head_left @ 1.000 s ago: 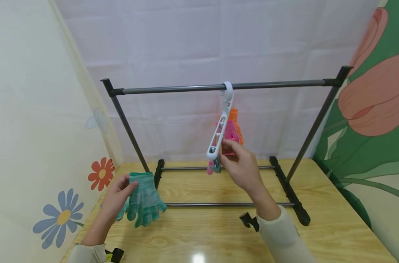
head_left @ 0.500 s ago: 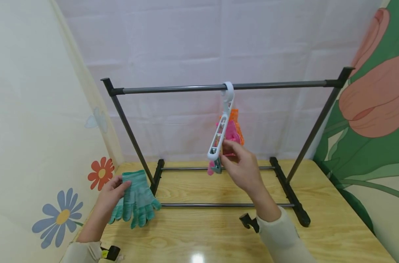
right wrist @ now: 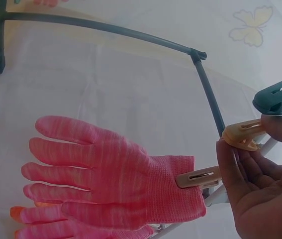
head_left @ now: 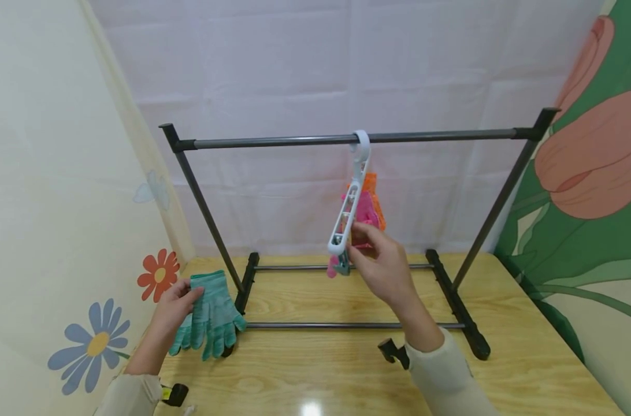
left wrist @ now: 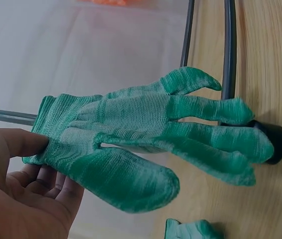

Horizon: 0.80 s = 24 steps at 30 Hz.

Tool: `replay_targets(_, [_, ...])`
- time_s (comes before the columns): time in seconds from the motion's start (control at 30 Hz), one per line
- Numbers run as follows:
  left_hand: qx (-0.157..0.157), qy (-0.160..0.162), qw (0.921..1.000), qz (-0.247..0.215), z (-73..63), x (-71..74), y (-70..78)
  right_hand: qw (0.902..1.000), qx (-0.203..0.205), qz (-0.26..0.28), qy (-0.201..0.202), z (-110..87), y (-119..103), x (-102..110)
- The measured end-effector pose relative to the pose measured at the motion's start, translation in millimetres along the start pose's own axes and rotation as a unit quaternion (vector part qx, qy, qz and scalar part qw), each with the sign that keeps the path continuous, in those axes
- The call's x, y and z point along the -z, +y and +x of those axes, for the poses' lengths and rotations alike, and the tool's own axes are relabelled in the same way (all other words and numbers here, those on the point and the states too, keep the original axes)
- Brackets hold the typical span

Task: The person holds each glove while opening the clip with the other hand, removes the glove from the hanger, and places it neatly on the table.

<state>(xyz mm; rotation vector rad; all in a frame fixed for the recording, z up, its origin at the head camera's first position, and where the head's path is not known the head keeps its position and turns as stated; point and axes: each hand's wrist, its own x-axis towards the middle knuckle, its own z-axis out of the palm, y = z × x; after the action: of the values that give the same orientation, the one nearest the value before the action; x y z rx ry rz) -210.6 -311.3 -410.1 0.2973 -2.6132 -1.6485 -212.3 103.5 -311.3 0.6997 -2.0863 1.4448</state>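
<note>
My left hand (head_left: 176, 303) pinches a green knitted glove (head_left: 211, 312) by its cuff, fingers dangling. In the left wrist view the glove (left wrist: 131, 112) spreads sideways from thumb and fingertips; part of another green glove (left wrist: 190, 230) shows at the bottom edge. My right hand (head_left: 383, 263) is at the low end of a white hanger (head_left: 345, 214). Its thumb and fingers pinch a yellow clothespin (right wrist: 242, 133). Beside it sits a teal clothespin (right wrist: 277, 97); on the other side a beige clothespin (right wrist: 200, 177) grips a pink glove (right wrist: 116, 174). An orange glove (head_left: 374, 199) hangs farther back.
The hanger hooks over the top bar (head_left: 274, 141) of a dark metal rack, whose lower bars (head_left: 320, 325) cross the wooden table (head_left: 294, 370). A white cloth (head_left: 274, 69) stands behind. Dark camera mounts are near both wrists.
My left hand has drawn left with the green glove, away from the hanger, and slowed. The right hand keeps its place at the hanger.
</note>
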Motion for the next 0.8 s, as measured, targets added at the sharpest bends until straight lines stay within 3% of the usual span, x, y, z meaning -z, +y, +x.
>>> replay_targets(0.37, [0.013, 0.01, 0.9991, 0.039, 29.7, 3.5, -10.0, 1.0, 0.0, -0.001, -0.003, 1.0, 0, -1])
replay_targets(0.6, [0.0, 0.025, 0.9958, 0.088, 49.2, -2.8, -16.8, 1.0, -0.007, -0.003, -0.004, 0.5, 0, -2])
replay_targets(0.8, [0.01, 0.027, 0.993, 0.114, 62.8, -6.0, -19.8, 1.0, -0.008, -0.003, -0.004, 0.4, 0, -2])
